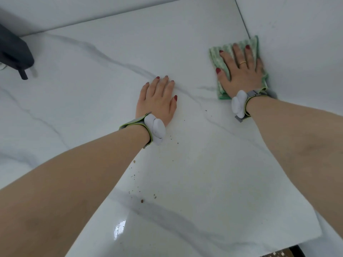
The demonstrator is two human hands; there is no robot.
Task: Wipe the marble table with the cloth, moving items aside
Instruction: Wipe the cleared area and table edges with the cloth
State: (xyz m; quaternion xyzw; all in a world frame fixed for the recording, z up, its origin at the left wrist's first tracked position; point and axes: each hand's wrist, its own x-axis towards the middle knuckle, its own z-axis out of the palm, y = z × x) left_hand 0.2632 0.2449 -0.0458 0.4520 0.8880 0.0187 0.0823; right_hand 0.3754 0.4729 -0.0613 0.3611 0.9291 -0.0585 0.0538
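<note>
Your right hand [241,71] is flat on the cloth [239,65], fingers spread and straight, palm pressing it down onto the table [111,71]. You're not pinching or bunching it, just pushing with an open palm. The cloth is green and white, folded up, and it sits right at the table's far right edge, up against the seam where the next surface starts. Your left hand [157,99] is flat on the bare marble too, fingers relaxed and lightly spread, holding nothing, well apart from the cloth and closer to the middle of the table. Both wrists have a white band. A trail of small brown crumbs [142,200] runs across the marble between your forearms, toward the near edge. At the far left edge there's a dark object [14,52], only partly in view, so can't tell what it is.
</note>
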